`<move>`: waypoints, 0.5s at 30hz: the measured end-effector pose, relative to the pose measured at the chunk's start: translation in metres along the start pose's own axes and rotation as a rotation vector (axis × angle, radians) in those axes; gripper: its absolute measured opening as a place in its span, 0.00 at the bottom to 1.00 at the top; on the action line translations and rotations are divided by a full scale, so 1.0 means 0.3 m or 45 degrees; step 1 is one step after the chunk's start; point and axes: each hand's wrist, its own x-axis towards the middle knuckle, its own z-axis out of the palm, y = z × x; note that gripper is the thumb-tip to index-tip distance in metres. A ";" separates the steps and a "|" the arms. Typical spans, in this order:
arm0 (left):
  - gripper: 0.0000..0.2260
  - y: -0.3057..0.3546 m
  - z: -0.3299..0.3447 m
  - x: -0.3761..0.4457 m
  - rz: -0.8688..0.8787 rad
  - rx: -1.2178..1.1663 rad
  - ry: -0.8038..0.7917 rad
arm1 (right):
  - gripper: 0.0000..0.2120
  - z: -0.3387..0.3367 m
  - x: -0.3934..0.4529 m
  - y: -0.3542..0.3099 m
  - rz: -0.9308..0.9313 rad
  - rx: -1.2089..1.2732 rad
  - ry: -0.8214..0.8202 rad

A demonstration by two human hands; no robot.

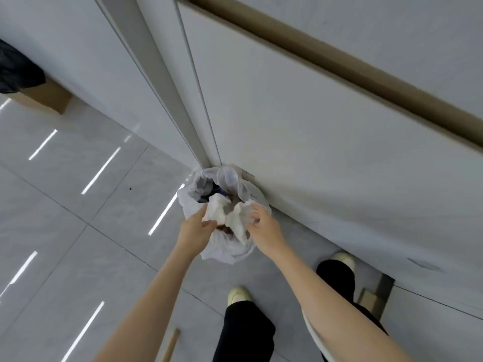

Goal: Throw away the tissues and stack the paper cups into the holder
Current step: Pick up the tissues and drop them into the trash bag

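A small bin lined with a white plastic bag (192, 199) stands on the floor against a white cabinet. Both of my hands reach down over its mouth. My left hand (198, 228) grips a crumpled white tissue (215, 209) at the bin's left edge. My right hand (262, 226) pinches another crumpled white tissue (239, 220) beside it. The two tissues touch each other above the bin opening. Dark rubbish shows deeper in the bag. No paper cups or cup holder are in view.
White cabinet fronts (313, 152) rise right behind the bin. Glossy grey floor tiles (78, 231) spread to the left. A cardboard box (44, 97) with a black bag on it sits far left. My feet in pale shoes (239, 295) stand near the bin.
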 end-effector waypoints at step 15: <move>0.16 0.365 -0.204 -0.363 0.449 -0.091 0.151 | 0.16 -0.145 -0.327 -0.400 -0.428 0.041 0.040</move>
